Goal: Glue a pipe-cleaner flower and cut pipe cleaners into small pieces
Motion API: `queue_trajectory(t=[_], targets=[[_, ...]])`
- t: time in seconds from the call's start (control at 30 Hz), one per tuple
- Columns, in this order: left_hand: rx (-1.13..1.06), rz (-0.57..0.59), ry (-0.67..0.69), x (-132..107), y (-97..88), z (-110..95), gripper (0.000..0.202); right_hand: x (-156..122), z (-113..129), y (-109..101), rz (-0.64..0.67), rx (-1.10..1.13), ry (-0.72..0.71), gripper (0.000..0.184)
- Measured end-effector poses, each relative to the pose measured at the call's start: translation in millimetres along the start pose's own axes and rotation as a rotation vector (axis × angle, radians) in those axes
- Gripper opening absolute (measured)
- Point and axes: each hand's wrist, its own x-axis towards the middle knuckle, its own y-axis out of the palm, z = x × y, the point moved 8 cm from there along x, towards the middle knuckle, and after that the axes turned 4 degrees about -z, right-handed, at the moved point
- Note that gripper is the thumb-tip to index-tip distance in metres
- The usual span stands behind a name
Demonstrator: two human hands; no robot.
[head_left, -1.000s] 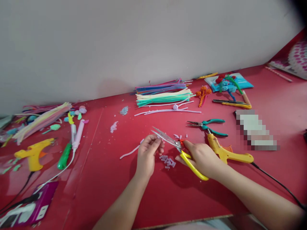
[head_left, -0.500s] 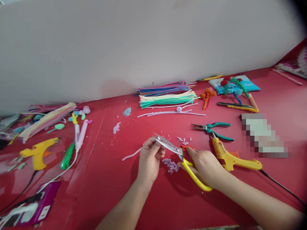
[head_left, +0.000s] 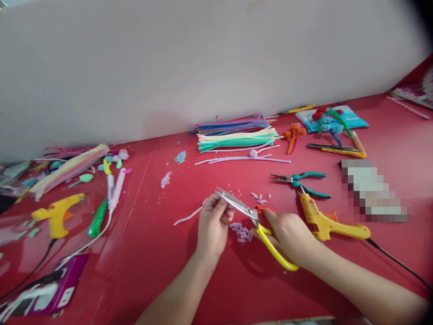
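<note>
My left hand (head_left: pixel 216 216) pinches a pale lilac pipe cleaner (head_left: pixel 187 216), whose tail sticks out to the left over the red table. In my right hand (head_left: pixel 287 230) are scissors (head_left: pixel 278 253) with yellow handles and some orange-red near the pivot. Their blades point up and left and lie across the fingertips of my left hand. The pipe cleaner's end at the blades is mostly hidden by my fingers. Just below the blades lie several short lilac cut pieces (head_left: pixel 241 232). A few more cut pieces (head_left: pixel 260 198) rest beyond the pivot.
Bundles of pipe cleaners (head_left: pixel 237 140) lie by the wall. Green-handled pliers (head_left: pixel 297 180) and a yellow glue gun (head_left: pixel 324 223) are at the right. Another glue gun (head_left: pixel 57 214), a pink crimping tool (head_left: pixel 117 189) and a purple power strip (head_left: pixel 72 284) occupy the left side.
The view has shifted very slightly. Both hands and the scissors keep nearly the same position, with the blades still at my left fingertips.
</note>
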Motion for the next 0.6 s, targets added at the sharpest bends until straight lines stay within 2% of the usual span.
queue_trajectory(t=[0.33, 0.6], targets=[[0.011, 0.017, 0.019, -1, 1.8, -2, 0.004, 2, -2, 0, 0.024, -0.003, 0.029, 0.032], [0.031, 0.036, -0.027, -1, 3.9, -3, 0.005, 4, -14, -2, -0.028, 0.094, 0.09, 0.03]])
